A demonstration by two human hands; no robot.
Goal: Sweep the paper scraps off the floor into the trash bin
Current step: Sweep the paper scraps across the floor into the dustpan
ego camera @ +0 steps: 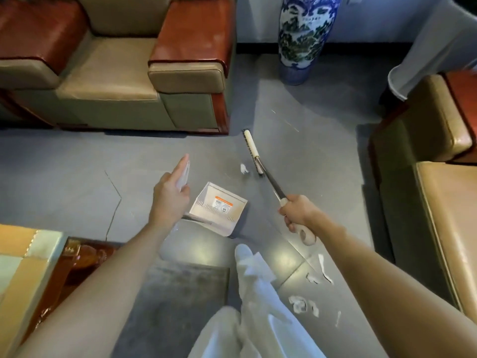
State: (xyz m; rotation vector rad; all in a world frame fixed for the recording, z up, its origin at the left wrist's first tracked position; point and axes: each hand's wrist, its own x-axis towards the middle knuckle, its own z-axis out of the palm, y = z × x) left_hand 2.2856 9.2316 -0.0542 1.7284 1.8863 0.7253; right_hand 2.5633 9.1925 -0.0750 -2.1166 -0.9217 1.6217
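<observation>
My right hand point(296, 213) grips the cream handle of a small broom, whose brush head point(251, 151) rests on the grey floor ahead. A crumpled paper scrap point(244, 168) lies just left of the bristles. My left hand point(167, 195) holds the white upright handle point(183, 169) of a dustpan point(219, 208), which sits on the floor between my hands, its open side facing the scrap. Several more torn scraps point(302, 303) lie by my right leg, and others point(320, 273) a little farther forward.
A tan and red armchair point(116, 73) stands at the back left, a tall blue-and-white vase point(302, 40) behind the broom, and a sofa point(438, 177) along the right. A wooden table corner point(38, 267) is at my lower left.
</observation>
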